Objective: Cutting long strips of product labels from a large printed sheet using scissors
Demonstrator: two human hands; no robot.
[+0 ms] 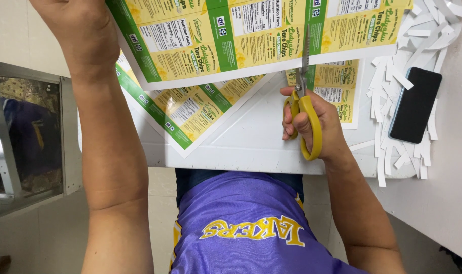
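A printed label sheet (251, 35), yellow and green with white margins, is held up over the white table (251, 142), and every place below is told from this sheet. The scissors (305, 101), with yellow handles, stand upright at its lower edge, their blades biting into the green strip right of its middle. The right hand (314, 124) sits just under the sheet, fingers closed through the handles. The left hand (81, 30) is at the sheet's left end, seen from the back; its fingers are hidden, so whether it grips the paper cannot be told. Beneath the sheet more label sheets (190, 109) lie flat on the table. To its right lies a heap of white paper strips (393, 91), and a black phone (416, 104) rests among them.
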